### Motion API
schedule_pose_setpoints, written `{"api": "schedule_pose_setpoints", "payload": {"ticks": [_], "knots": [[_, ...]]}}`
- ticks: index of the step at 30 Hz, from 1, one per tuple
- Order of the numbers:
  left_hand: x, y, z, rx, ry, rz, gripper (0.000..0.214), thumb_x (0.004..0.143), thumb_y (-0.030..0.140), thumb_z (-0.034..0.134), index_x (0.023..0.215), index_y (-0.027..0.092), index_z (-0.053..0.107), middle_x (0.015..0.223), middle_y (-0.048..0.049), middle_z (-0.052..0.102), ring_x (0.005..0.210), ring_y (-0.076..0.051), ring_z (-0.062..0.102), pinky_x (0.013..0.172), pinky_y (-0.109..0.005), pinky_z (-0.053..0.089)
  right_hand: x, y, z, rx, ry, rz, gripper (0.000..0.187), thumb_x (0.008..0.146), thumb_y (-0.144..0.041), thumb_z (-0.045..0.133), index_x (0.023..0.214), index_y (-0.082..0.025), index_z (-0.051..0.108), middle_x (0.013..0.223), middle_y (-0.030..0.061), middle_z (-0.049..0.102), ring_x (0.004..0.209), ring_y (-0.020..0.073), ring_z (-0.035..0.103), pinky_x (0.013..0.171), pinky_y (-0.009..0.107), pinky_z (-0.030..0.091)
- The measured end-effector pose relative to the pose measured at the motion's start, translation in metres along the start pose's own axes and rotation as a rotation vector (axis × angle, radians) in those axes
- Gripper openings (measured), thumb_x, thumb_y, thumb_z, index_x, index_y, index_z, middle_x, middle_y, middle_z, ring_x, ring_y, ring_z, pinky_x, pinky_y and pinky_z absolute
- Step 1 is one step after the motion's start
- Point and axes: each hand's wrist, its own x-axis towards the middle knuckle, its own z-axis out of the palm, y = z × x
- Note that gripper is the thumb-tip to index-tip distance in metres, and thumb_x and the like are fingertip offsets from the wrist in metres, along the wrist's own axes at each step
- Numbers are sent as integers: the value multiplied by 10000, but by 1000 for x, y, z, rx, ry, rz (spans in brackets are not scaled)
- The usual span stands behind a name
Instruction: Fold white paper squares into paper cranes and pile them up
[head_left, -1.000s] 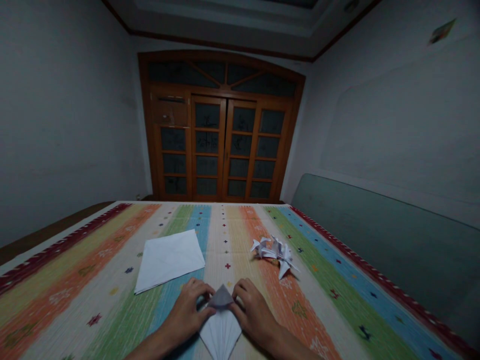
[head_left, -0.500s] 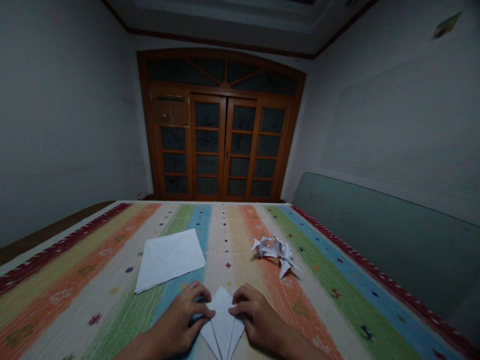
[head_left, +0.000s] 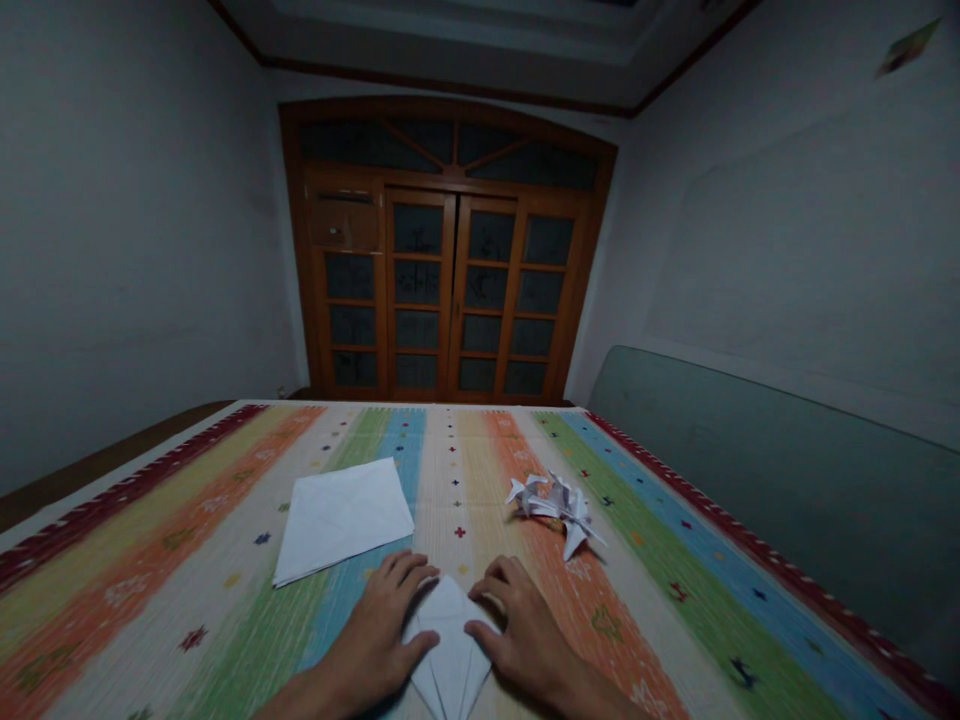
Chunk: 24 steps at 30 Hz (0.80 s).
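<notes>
A folded white paper point(head_left: 450, 645), pointed at its far end, lies on the striped mat point(head_left: 187, 590) just in front of me. My left hand point(head_left: 382, 630) presses flat on its left side, fingers stretched out and thumb on the paper. My right hand point(head_left: 517, 630) lies flat on its right side, thumb on the fold and fingers spread forward. Neither hand grips anything. The paper's near end runs out of the bottom of the view.
A stack of flat white sheets point(head_left: 341, 515) lies to the left beyond my hands. Several finished white paper cranes point(head_left: 555, 505) sit to the right. A green padded panel point(head_left: 787, 480) borders the mat on the right, and a wooden glazed door point(head_left: 450, 290) stands behind.
The raised top flap of the paper has been folded down flat. My hands went from pinching its tip to pressing flat on both sides.
</notes>
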Motion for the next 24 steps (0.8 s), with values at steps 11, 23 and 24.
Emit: {"api": "schedule_pose_setpoints", "payload": {"ticks": [11,23,24], "knots": [[2,-9,5,-199,23,-27,468,721,129,694,1178,227,682,1184,-100,711,1157,-312,628,1053,-468,477,4,8,7,406,4,65,305,741,-113,646,1016,-194,750,907,62,715,869,258,684,800,368,537],[4,2,-7,-309,288,-19,226,852,284,628,1052,220,712,879,-44,764,770,-244,696,730,-335,565,5,4,9,518,52,46,593,725,-206,753,1302,-214,619,1073,86,739,899,254,703,748,338,553],[4,2,-8,-319,303,-3,199,851,279,627,1018,218,716,859,-38,760,762,-239,699,730,-331,566,4,5,9,500,50,25,550,726,-204,761,1264,-214,649,1097,91,744,952,270,706,814,365,555]]}}
